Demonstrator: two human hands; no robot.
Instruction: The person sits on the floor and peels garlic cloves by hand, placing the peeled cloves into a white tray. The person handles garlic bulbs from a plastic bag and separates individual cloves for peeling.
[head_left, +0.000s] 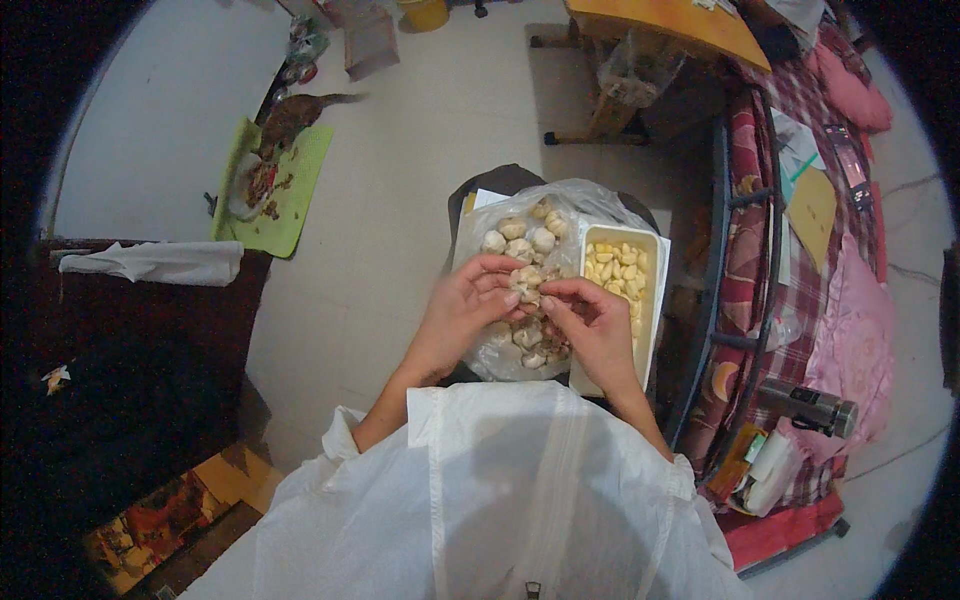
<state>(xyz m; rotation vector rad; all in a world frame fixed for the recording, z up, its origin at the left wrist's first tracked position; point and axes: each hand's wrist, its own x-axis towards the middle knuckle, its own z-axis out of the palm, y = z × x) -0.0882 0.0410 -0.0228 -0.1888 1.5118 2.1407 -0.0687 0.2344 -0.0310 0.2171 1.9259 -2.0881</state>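
Note:
My left hand (474, 300) holds a garlic bulb (526, 279) by its side, over an opened clear plastic bag (487, 360). The fingertips of my right hand (596, 319) pinch the same bulb at its lower right. Several whole garlic bulbs (517, 234) lie in the bag above my hands, and more bulbs (534, 345) with loose skins lie below them. Right beside the bag stands a cream rectangular tray (651, 300) holding many peeled garlic cloves (619, 266). My right wrist covers part of the tray's lower end.
A cat (289, 124) stands at a green mat (307, 172) with scattered food, left on the tiled floor. A wooden table (667, 22) is at the upper right. Along the right runs a metal-framed bed (720, 225) bearing a steel flask (806, 409) and a pink pillow (855, 352).

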